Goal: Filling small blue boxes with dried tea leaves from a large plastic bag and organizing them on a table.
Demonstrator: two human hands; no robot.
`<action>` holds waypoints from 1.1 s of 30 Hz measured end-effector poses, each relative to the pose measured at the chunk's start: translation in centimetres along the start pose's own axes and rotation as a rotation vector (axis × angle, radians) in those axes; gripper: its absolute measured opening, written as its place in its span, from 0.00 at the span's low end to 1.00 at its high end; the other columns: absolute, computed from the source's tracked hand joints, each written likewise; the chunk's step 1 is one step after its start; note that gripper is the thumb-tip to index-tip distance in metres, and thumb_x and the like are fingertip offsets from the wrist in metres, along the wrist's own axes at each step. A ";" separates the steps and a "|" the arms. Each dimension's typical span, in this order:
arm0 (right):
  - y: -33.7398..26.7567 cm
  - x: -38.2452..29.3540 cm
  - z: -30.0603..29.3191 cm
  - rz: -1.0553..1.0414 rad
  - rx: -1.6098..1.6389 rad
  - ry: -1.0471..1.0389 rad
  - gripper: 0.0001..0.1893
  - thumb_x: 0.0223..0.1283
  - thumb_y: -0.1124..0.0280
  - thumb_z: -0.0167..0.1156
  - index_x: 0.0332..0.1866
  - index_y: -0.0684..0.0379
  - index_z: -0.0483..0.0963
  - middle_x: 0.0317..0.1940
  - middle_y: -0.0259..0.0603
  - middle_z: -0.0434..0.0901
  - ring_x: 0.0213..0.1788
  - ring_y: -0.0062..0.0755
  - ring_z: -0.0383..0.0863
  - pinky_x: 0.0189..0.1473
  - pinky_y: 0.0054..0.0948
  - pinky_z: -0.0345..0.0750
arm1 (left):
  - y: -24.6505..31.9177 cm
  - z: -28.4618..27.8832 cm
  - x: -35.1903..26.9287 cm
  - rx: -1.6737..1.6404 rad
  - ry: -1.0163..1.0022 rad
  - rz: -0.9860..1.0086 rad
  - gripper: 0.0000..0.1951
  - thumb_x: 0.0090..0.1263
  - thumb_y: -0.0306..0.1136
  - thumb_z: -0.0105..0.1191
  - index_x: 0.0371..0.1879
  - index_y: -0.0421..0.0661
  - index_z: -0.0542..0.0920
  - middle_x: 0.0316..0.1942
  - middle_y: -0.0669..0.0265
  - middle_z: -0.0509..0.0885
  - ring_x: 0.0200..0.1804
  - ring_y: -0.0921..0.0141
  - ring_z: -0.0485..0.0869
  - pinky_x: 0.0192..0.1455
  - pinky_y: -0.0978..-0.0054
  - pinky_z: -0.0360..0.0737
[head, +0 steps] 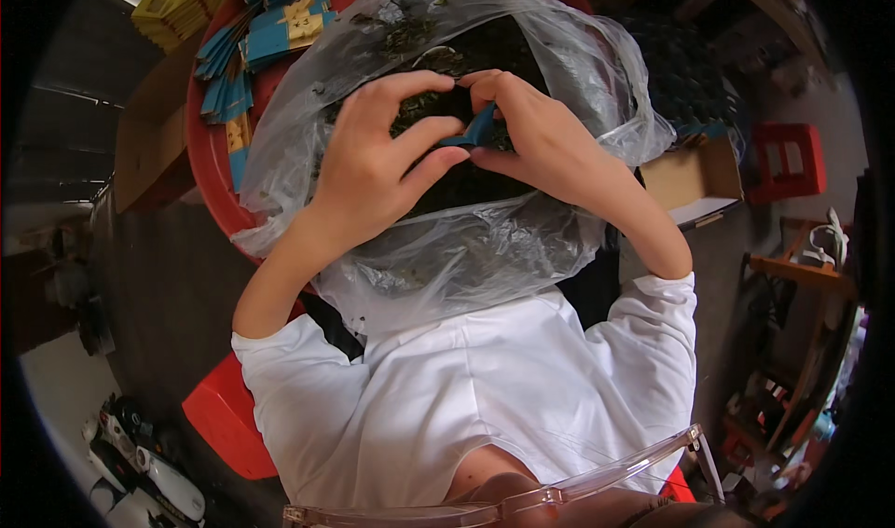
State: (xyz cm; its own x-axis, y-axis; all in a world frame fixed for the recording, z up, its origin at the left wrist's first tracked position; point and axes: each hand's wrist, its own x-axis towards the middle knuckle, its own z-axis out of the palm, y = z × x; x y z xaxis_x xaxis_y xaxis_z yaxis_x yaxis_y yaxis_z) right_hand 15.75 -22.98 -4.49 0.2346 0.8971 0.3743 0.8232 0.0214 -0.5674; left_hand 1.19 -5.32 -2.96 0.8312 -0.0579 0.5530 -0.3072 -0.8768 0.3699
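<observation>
Both hands meet over a large clear plastic bag point(447, 262) that lies spread open in front of me. Dark dried leaves point(514, 46), which look like tea, fill its middle. A small blue packet point(478, 131) is pinched between my fingers, its top spread apart. My left hand point(377, 143) grips its left edge with thumb and forefinger, the other fingers arched above. On the opposite side, my right hand point(535, 133) holds the packet with thumb and curled fingers. The packet's inside and much of its body are hidden by the fingers.
Stacks of blue and gold printed packets point(269, 42) lie on a red round tub or table point(203, 143). Yellow trays point(178, 7) are piled at upper left. A cardboard box point(699, 171) and a red stool point(786, 164) stand to the right. Another red stool point(231, 416) is at lower left.
</observation>
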 end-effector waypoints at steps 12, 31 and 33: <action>-3.9 0.3 -5.8 0.128 0.140 0.062 0.34 0.51 0.64 0.77 0.57 0.61 0.63 0.43 0.46 0.78 0.44 0.42 0.83 0.45 0.34 0.82 | 0.1 -2.8 -1.1 -0.152 0.255 -0.226 0.16 0.68 0.28 0.60 0.55 0.44 0.81 0.57 0.57 0.80 0.60 0.59 0.78 0.64 0.66 0.72; 11.7 -23.0 -9.8 0.725 -0.467 0.531 0.43 0.58 0.74 0.71 0.75 0.55 0.53 0.56 0.46 0.76 0.44 0.32 0.85 0.44 0.29 0.81 | -0.3 2.6 -3.1 0.142 -0.305 -0.086 0.11 0.65 0.26 0.59 0.46 0.45 0.84 0.48 0.65 0.82 0.54 0.61 0.78 0.56 0.62 0.74; 14.0 -23.6 -9.3 0.732 -0.530 0.513 0.42 0.57 0.73 0.71 0.74 0.56 0.55 0.54 0.47 0.78 0.43 0.34 0.86 0.44 0.30 0.81 | -0.2 2.5 -3.1 0.141 -0.302 -0.089 0.11 0.65 0.26 0.59 0.46 0.45 0.84 0.48 0.65 0.82 0.54 0.61 0.78 0.56 0.62 0.75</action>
State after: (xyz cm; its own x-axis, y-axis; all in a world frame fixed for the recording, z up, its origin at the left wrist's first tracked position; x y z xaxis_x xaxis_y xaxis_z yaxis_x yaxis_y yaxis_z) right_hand 26.53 -47.94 -14.47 0.8581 0.3145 0.4060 0.4836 -0.7608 -0.4327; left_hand -0.17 -6.17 -6.59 0.9581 -0.0984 0.2691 -0.1775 -0.9410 0.2880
